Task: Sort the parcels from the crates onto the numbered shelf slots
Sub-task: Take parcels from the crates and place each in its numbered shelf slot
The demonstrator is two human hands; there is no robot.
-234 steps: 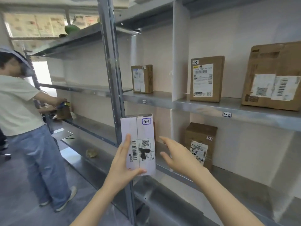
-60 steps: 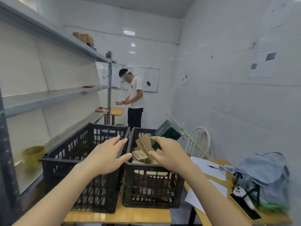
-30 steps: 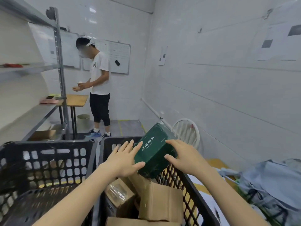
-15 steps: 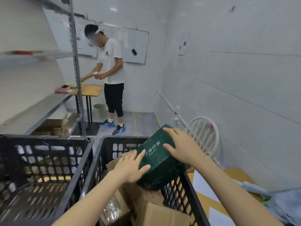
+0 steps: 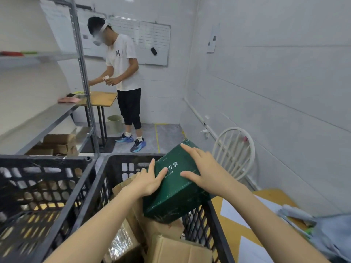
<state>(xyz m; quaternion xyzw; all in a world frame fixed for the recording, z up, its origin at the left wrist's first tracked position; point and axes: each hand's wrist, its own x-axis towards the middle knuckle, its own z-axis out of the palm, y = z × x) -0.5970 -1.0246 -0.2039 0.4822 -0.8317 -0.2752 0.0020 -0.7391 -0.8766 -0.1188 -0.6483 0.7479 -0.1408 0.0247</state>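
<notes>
A dark green box (image 5: pixel 176 188) with pale lettering lies tilted on top of several brown cardboard parcels (image 5: pixel 171 247) in the right black crate (image 5: pixel 106 179). My left hand (image 5: pixel 149 180) presses against the box's left side, fingers spread over its top edge. My right hand (image 5: pixel 205 168) lies flat on its top and right side. Both hands grip the box between them. The left black crate (image 5: pixel 47 186) stands beside it, and I see nothing in it. The metal shelf (image 5: pixel 38 120) runs along the left wall.
Another person (image 5: pixel 121 80) stands at a small wooden table (image 5: pixel 103 97) at the far end of the shelf. A white chair (image 5: pixel 235 149) stands right of the crates. Papers (image 5: pixel 247 221) and a grey bag (image 5: pixel 326 230) lie on the table at right. Cardboard boxes (image 5: pixel 58 143) sit on the lowest shelf.
I turned from the shelf, where I held a white parcel, to the crates. Both hands reached the green box and closed on its sides; it now sits slightly more upright.
</notes>
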